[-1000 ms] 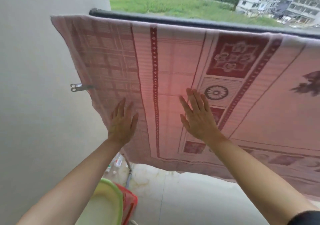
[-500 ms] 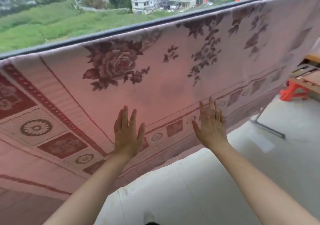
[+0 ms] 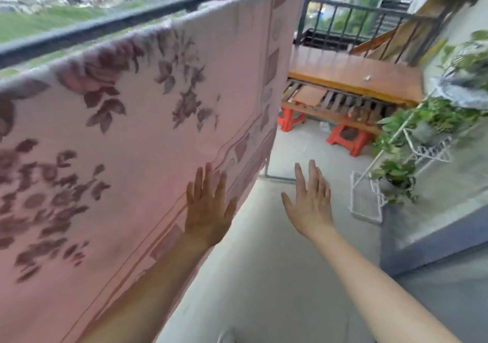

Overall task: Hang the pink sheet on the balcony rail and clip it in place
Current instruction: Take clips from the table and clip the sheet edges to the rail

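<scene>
Head view. The pink sheet (image 3: 148, 121) hangs over the dark balcony rail (image 3: 111, 24), its long axis following the rail from the lower left of the frame up toward the upper right, where its free side edge drops from the rail's far end down toward the floor. The cloth lies to the left of and ahead of both hands.

The left hand (image 3: 207, 208) is the nearer of the two to the cloth: it lies flat against the sheet's lower border, fingers spread and pointing up, palm to the fabric (whether it presses or merely rests cannot be told). The right hand (image 3: 310, 201) is spread in the same attitude but stands clear of the sheet, beyond its lower edge, over bare concrete floor (image 3: 264, 276) and holding nothing. The two hands are apart, side by side at about the same height, both forearms reaching forward and up.

No clip is visible in either hand or on the rail in this view. Judged from this layout, the sheet is already draped and the clipping is not yet done; the next move likely turns on reaching up and rightward along the rail to the sheet's end, for which the right hand is better placed.

Beyond the sheet's end stand a wooden bench (image 3: 351, 78) on red stools (image 3: 346, 138) and a white plant rack (image 3: 427, 147).
</scene>
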A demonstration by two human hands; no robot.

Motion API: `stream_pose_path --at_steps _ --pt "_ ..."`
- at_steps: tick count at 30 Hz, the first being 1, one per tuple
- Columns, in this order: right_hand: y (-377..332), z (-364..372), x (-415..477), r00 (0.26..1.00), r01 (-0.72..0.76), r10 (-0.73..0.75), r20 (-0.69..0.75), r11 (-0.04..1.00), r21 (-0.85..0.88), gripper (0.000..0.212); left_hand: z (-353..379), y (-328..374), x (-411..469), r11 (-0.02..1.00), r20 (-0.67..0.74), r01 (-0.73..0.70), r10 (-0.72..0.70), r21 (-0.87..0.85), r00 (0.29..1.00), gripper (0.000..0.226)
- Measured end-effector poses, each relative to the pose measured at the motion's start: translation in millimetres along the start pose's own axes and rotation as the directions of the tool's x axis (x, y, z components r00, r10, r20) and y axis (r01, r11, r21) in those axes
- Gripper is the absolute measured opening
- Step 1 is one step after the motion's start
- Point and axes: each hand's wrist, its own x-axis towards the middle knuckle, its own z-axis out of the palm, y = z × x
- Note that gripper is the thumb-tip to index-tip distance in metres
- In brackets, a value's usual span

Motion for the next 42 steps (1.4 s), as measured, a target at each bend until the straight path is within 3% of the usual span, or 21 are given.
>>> stream_pose_path --at_steps 6,16,25,34,42 --pt "106 -16 95 0.963 -0.241 0.235 -0.132 0.970 -0.033 0.080 33 84 175 0.968 -0.002 -0.247 0.248 -0.044 0.969 0.067" --pt "295 18 282 0.898 -0.433 0.433 -0.082 0.901 0.023 0.079 134 238 422 0.942 0.094 -0.334 0.329 0.038 0.940 0.068" --pt "409 -9 495 0.922 -0.384 0.384 -0.054 0.923 0.005 0.079 155 344 634 0.942 0.012 -0.334 0.333 0.036 0.943 0.071" --pt "507 48 695 0.914 -0.398 0.401 0.060 0.916 -0.051 0.077 248 401 836 0.940 0.077 -0.340 0.341 -0.021 0.937 0.072" --pt "595 51 868 0.885 -0.441 0.454 0.103 0.888 -0.131 0.071 295 476 1027 0.925 0.185 -0.375 0.380 -0.060 0.906 0.069"
